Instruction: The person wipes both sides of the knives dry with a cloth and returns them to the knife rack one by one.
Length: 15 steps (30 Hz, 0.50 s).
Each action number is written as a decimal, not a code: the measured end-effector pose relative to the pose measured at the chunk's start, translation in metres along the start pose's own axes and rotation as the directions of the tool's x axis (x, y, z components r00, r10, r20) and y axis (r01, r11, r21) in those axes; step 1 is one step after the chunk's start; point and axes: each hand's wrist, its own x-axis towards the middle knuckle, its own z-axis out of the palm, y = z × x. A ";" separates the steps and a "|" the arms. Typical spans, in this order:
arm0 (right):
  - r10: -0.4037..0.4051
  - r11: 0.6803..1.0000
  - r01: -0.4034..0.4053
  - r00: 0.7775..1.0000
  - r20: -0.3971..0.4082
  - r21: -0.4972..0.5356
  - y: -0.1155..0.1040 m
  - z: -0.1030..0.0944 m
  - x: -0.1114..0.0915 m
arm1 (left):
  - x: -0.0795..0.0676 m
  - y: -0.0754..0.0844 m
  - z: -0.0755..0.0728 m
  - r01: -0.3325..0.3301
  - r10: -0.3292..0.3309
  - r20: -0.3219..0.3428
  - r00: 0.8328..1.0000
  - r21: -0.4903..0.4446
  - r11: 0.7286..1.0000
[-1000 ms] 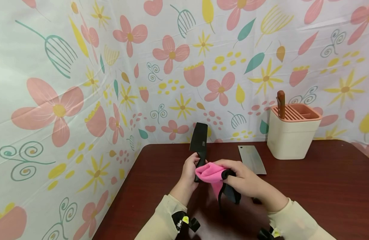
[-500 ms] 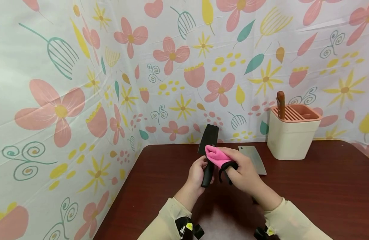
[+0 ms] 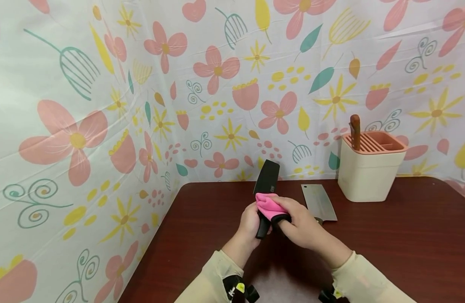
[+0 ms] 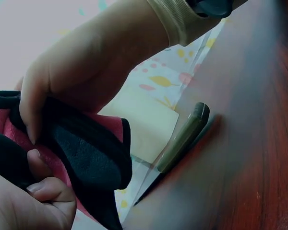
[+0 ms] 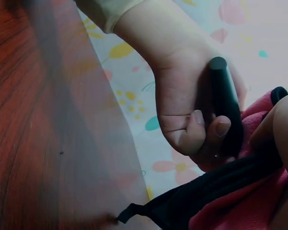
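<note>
My left hand [image 3: 250, 223] grips the black handle [image 5: 225, 96] of a black kitchen knife [image 3: 267, 176], its broad blade pointing up and away over the table. My right hand [image 3: 302, 221] holds a pink cloth with black edging [image 3: 269, 205] against the knife where handle meets blade, hiding that part. In the left wrist view the cloth's dark grey side [image 4: 91, 148] hangs down in folds below the right fingers. A silver cleaver [image 3: 318, 203] lies on the table just beyond the right hand; its olive handle [image 4: 185, 136] shows in the left wrist view.
A cream knife block [image 3: 370, 179] with a pink slotted top stands at the back right. One brown-handled utensil [image 3: 355, 131] stands in its slots. The dark red-brown table [image 3: 399, 248] meets a flower-printed curtain [image 3: 217, 105] at the back and left.
The left hand and knife have shifted right. The right hand has brought the cloth left onto the knife, then slid it slightly down toward the handle, uncovering the cleaver's near end.
</note>
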 end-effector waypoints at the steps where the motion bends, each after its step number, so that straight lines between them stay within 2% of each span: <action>1: -0.012 1.000 0.011 1.000 0.007 0.014 0.001 0.000 0.000 | 0.000 -0.001 0.000 0.001 -0.001 0.001 1.000 -0.004 1.000; 5: -0.031 0.997 0.029 0.999 0.028 0.069 0.002 -0.002 0.002 | 0.001 -0.002 0.001 0.001 -0.001 0.001 1.000 -0.014 1.000; 11: 0.019 0.995 -0.019 1.000 0.009 0.097 0.001 -0.006 -0.001 | 0.001 -0.001 0.002 0.007 -0.007 -0.002 1.000 -0.002 1.000; 15: 0.020 0.989 -0.024 0.999 0.027 0.148 0.000 -0.007 0.000 | 0.001 0.000 0.001 0.015 -0.015 -0.014 1.000 -0.001 1.000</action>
